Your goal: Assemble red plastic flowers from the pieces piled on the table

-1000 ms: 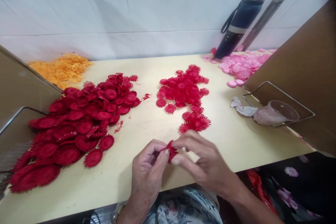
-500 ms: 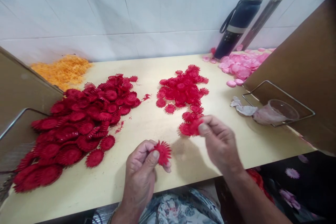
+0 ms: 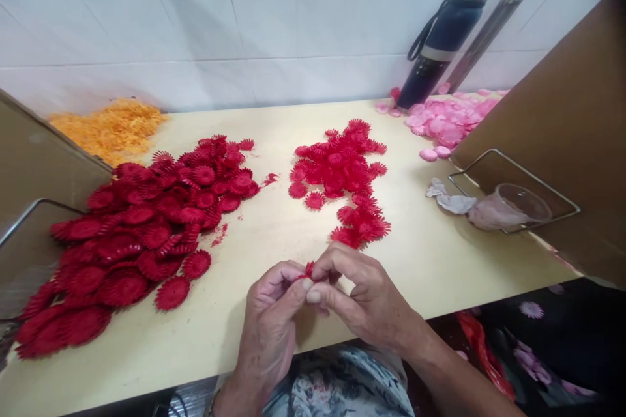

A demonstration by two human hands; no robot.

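Note:
Over the near edge of the table, my left hand (image 3: pixel 274 309) and my right hand (image 3: pixel 359 290) meet with fingertips together. Between them is a red fringed flower disc (image 3: pixel 309 270), mostly covered by my fingers. My left hand pinches it, and the thumb and fingers of my right hand close on its right side. Just beyond my right hand lies a small loose pile of red flower discs (image 3: pixel 342 166) trailing toward me. To the left spreads a bigger heap of darker red flower discs (image 3: pixel 141 234), many of them stacked in layers.
Orange petals (image 3: pixel 112 130) lie at the back left, pink discs (image 3: pixel 450 120) at the back right. A dark blue flask (image 3: pixel 440 45) leans on the tiled wall beside a metal strip (image 3: pixel 489 39). Cardboard sides flank the table; a plastic cup (image 3: pixel 508 207) sits tilted in a wire holder.
My right hand has come from the small red pile down and left to meet my left hand. A disc now lies on the pile's near end. The left hand's disc has turned nearly edge-on.

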